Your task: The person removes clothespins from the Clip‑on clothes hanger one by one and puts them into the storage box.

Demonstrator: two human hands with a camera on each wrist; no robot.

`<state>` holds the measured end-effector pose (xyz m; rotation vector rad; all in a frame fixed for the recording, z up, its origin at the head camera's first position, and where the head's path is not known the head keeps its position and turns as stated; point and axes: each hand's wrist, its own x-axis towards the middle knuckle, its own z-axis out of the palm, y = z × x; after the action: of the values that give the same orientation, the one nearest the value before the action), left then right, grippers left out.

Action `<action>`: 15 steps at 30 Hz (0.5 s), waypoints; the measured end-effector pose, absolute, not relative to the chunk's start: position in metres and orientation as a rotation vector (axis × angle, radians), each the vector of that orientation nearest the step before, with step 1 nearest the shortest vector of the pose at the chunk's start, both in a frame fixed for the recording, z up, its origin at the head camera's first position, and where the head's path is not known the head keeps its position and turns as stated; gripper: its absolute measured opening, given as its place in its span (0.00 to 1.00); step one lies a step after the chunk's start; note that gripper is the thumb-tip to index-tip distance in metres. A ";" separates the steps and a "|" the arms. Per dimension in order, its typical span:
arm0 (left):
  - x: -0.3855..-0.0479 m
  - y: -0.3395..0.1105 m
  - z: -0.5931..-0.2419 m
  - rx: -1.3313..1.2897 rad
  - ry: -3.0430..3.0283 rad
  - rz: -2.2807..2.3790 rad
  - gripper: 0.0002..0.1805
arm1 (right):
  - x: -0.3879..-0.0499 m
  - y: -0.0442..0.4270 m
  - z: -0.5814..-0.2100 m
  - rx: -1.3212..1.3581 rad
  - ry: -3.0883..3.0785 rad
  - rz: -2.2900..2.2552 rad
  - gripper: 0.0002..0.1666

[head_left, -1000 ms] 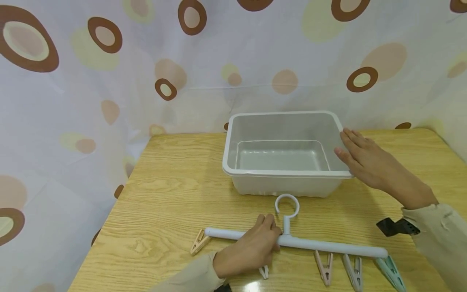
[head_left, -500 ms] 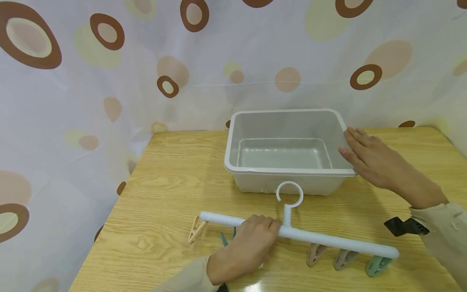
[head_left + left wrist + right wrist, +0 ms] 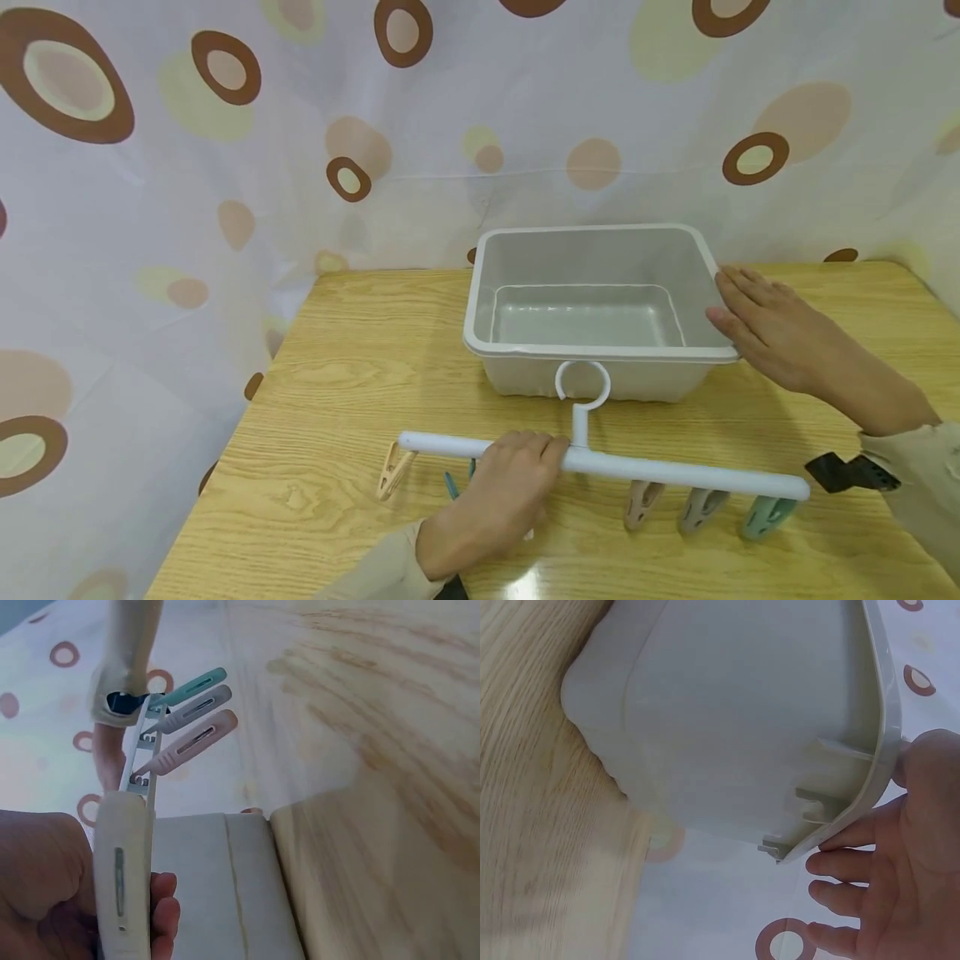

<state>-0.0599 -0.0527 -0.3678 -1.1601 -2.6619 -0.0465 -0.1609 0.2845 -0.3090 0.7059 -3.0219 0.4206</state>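
Note:
My left hand [image 3: 498,500] grips the bar of a white clip hanger [image 3: 675,472], raised over the table and angled lower on the right. Its round hook stands in front of the tub. Along the bar hang a cream clip [image 3: 394,473], a partly hidden blue clip [image 3: 452,486], a pinkish clip [image 3: 642,505], a grey clip [image 3: 702,510] and a green clip [image 3: 768,517]. A white clip [image 3: 122,877] hangs by my palm in the left wrist view. My right hand [image 3: 795,342] rests, fingers straight, against the right rim of a grey-white tub [image 3: 630,379].
The tub stands toward the back of the wood-grain table [image 3: 337,358], its inside bare. A patterned cloth [image 3: 450,108] hangs behind the table and down its left side. Ribs and small tabs [image 3: 817,806] show under the tub's rim in the right wrist view.
My left hand has lifted the hanger off the tabletop and moved it slightly forward. Its clips now hang down below the bar. My right hand stays at the tub's rim.

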 end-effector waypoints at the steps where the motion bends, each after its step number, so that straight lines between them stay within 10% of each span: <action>1: -0.060 -0.053 -0.367 -1.155 -2.647 -0.056 0.27 | -0.161 0.286 -0.310 0.709 -3.017 0.420 0.36; 15: -0.052 -0.054 -0.355 -1.243 -2.648 -0.222 0.18 | -0.151 0.298 -0.310 0.654 -3.029 0.497 0.35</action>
<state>-0.0517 -0.0544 -0.3554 -1.2426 -2.6475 -0.2215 -0.1509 0.2983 -0.3099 0.6539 -3.0289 0.4967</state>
